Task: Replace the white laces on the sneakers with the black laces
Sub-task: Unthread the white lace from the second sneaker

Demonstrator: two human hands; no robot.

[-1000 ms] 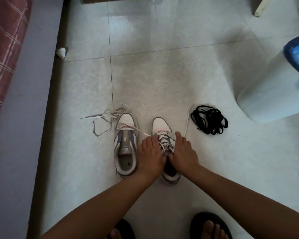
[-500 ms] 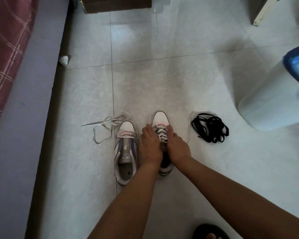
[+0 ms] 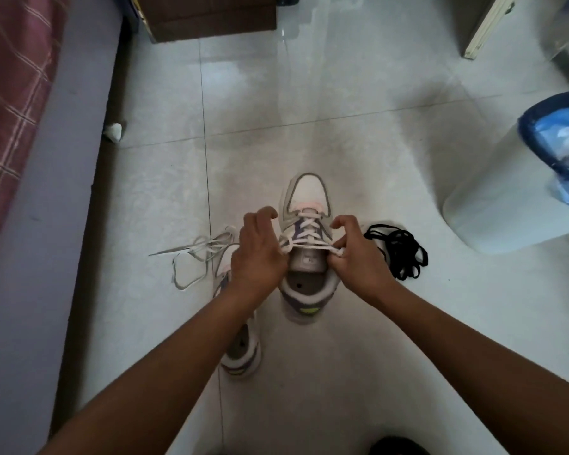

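The biggest change since a second ago: the right-hand sneaker point(image 3: 306, 251) was flat on the floor point(image 3: 342, 126) beside its mate with my hands pressed on it; now I have it lifted nearer, heel towards me. My left hand point(image 3: 258, 254) and right hand point(image 3: 355, 254) have moved apart to either side of the tongue, each grip pinched shut on a strand of the white lace point(image 3: 304, 246), which is stretched taut across the top eyelets. I judge the knot is undone and I am beginning to draw the lace out; the lower rows are still crossed.

The other sneaker point(image 3: 240, 353) lies on the floor under my left forearm, its loose white lace point(image 3: 191, 257) trailing out to its left, so that shoe looks already unlaced.

The black laces point(image 3: 398, 251) lie in a tangled heap on the floor just right of my right hand, untouched.

Round about: a bed point(image 3: 10, 93) along the left edge, a bin point(image 3: 513, 192) at the right edge, a cardboard box point(image 3: 211, 14) at the far edge, a scrap of paper point(image 3: 113, 131) by the bed. Nothing blocks my reach to the black laces, though the tangle will need sorting.
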